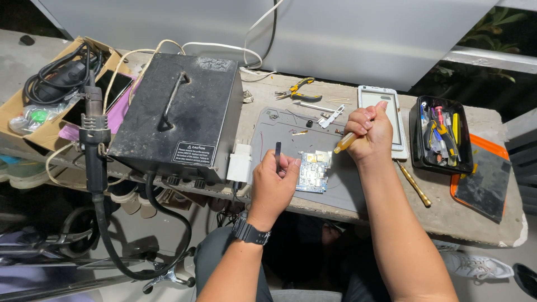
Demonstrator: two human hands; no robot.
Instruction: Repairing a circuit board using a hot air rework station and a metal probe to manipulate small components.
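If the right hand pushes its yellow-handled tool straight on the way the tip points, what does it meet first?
Probably the blue circuit board. The right hand holds the yellow-handled tool slanting down-left toward the board on the grey mat. Depth is unclear.

the bench (447, 215) looks like rough, pale concrete, chipped along its edge. a matt grey rubbery mat (341, 184) lies on it, under a circuit board (313, 172) with shiny metal shields. the black metal box (182, 120) is scuffed and dull, its handle bare metal. the left hand (272, 187) holds dark matt tweezers (278, 156); the right hand (369, 134) grips a translucent yellow plastic handle (345, 141). the tray (417, 151) is glossy black plastic, the carton (39, 134) plain brown cardboard.
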